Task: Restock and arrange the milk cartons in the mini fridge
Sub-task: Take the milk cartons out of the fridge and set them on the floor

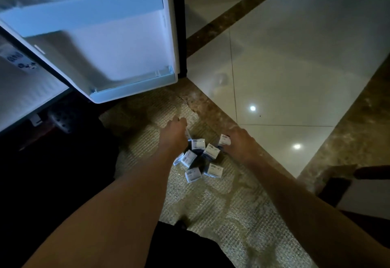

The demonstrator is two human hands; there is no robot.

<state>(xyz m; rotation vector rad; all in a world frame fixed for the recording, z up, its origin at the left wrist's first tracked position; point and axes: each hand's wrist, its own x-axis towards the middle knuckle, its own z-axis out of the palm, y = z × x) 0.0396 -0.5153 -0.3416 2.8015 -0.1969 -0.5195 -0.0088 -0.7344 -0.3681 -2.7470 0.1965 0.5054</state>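
Observation:
Several small white-topped milk cartons (pixel 198 155) stand in a loose cluster on the patterned carpet below me. My left hand (pixel 174 135) reaches down at the cluster's left edge, its fingers curled round a carpet-level carton (pixel 187 134) that it mostly hides. At the right edge my right hand (pixel 238 144) grips another carton (pixel 224 140). The mini fridge door (pixel 118 41) hangs open at upper left, white inside, with a lower door shelf (pixel 135 87) that holds nothing I can see. The fridge body (pixel 25 81) shows at far left.
A brown marble strip (pixel 219 109) borders the carpet; glossy pale floor tiles (pixel 295 67) lie beyond it on the right. A dark object (pixel 335 189) sits at the right edge. Dark cabinet space lies under the fridge on the left.

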